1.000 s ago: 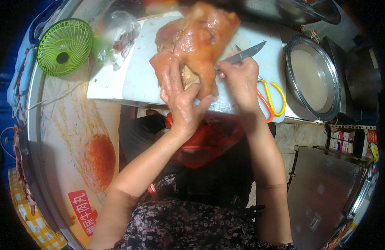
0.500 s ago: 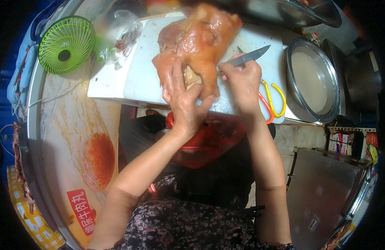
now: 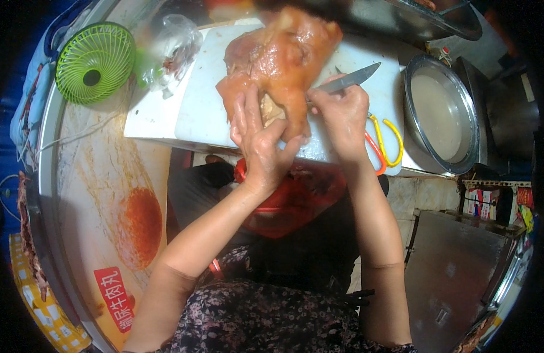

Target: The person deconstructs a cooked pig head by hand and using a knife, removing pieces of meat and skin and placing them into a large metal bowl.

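A glossy orange-brown piece of skin-on meat (image 3: 272,59), which looks like a pig's head, lies on the pale cutting board (image 3: 195,100). My left hand (image 3: 260,138) grips its near end, fingers laid over the skin and the thumb stretched along the near edge, beside a pale opening. In my right hand (image 3: 345,115) is a knife (image 3: 354,78), its blade pointing away to the right and its handle hidden in the fist. The thumb and fingertips of that hand meet close to the meat's right edge; whether they pinch anything there is too small to tell.
Scissors with red and yellow handles (image 3: 392,144) lie right of my right hand. Farther right stands a metal basin (image 3: 408,112) of cloudy liquid. A green fan (image 3: 95,63) and a clear plastic bag (image 3: 179,44) are at the left. Below the board sits a red plastic bag (image 3: 295,203).
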